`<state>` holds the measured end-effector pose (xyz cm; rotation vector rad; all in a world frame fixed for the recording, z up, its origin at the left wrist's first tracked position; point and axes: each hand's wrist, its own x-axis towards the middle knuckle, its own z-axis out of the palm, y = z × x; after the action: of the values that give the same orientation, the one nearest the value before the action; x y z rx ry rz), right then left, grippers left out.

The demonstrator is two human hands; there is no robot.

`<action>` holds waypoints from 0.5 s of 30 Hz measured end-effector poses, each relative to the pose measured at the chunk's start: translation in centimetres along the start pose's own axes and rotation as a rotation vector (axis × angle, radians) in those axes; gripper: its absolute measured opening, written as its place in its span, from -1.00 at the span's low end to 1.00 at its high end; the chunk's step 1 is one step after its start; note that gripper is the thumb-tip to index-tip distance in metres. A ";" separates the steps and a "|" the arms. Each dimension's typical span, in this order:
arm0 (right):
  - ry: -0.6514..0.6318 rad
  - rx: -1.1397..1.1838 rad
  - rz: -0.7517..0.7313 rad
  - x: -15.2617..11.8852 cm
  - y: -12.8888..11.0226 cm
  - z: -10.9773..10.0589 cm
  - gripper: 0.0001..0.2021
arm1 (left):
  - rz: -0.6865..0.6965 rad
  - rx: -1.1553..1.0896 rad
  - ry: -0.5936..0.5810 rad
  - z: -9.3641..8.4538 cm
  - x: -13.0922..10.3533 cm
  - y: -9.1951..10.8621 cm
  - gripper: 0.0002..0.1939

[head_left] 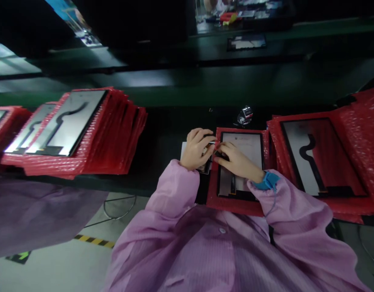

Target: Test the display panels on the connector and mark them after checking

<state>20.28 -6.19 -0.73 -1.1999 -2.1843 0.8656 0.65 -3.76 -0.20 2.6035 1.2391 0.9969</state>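
Observation:
A display panel [246,148] with a black border lies on a red bubble-wrap sheet [237,206] in front of me. Over its left part, my right hand [234,160] has thumb and fingers bent together at the sheet's left edge; whatever is between them is too small to name. My left hand [197,149] rests just left of the sheet, fingers curved over a small card with dark and light parts [205,165], which it partly hides. The two hands' fingertips nearly meet. A blue band [267,180] circles my right wrist.
Red wrapped stacks topped with panels [69,121] stand at the left, others [323,158] at the right. A shiny roll [245,115] sits behind the sheet. Another person's purple sleeve [43,215] is at the lower left. A dark raised ledge [174,81] runs behind.

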 end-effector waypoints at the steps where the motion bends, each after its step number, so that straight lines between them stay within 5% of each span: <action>1: 0.000 0.022 0.007 -0.1 0.1 0.3 -0.88 | 0.026 -0.016 -0.058 0.3 0.2 -0.5 -0.74; 7: 0.022 0.068 0.007 -0.4 0.2 1.0 -0.87 | 0.115 -0.137 -0.173 1.1 -0.3 -1.3 -0.70; 15: 0.075 0.196 0.031 0.2 0.0 1.5 -0.85 | 0.137 -0.171 -0.182 1.2 -0.3 -1.2 -0.69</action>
<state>19.14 -6.43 -1.76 -1.1536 -1.9751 1.0060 0.43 -2.92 -1.68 2.6038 0.9041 0.8225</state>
